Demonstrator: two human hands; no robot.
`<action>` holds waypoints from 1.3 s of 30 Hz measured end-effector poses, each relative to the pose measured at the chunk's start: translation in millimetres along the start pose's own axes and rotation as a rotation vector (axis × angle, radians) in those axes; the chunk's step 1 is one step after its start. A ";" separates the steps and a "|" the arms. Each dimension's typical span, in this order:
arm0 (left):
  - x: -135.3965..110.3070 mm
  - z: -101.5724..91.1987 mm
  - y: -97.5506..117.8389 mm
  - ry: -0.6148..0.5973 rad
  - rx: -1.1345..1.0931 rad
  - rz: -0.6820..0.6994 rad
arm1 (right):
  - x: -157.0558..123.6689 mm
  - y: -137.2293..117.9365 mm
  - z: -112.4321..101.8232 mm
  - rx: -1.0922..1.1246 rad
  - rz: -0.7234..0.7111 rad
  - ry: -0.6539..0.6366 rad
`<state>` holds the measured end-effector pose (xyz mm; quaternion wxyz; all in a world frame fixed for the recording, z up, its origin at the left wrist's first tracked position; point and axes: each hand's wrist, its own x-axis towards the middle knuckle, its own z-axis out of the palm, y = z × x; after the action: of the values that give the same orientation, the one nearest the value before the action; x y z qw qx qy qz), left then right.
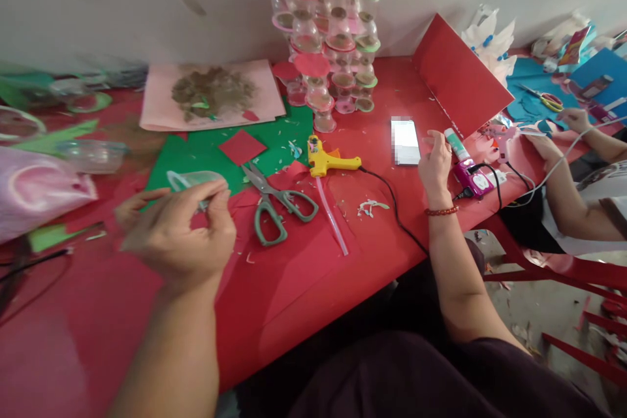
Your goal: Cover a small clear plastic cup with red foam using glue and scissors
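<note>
Plastic cup (192,179): clear, faintly green, tipped on its side, held just above the green paper (196,157) at the left of the surface (304,274).
Left hand (179,232): raised, back toward the camera, thumb and fingertips pinching the cup.
Right hand (435,166): forearm stretched forward, fingers loosely spread, holding nothing, just beside a phone (405,142).
Between the hands: scissors (274,199), yellow glue gun (326,158).
</note>
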<state>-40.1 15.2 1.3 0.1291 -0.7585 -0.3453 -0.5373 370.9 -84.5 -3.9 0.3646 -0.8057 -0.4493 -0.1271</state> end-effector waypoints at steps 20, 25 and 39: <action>-2.1 0.3 -2.4 -0.045 0.033 -0.091 | -3.0 -6.5 -5.5 0.004 0.017 0.019; -3.3 2.5 -3.6 -0.033 0.046 -0.068 | -3.5 -9.5 -6.6 0.029 0.034 0.023; -0.6 1.7 1.7 -0.051 0.031 -0.066 | -4.0 -7.2 -5.5 0.016 0.026 0.005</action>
<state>-37.8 14.8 0.4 0.1141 -0.7580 -0.3819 -0.5163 363.5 -88.5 1.2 0.3738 -0.8080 -0.4390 -0.1208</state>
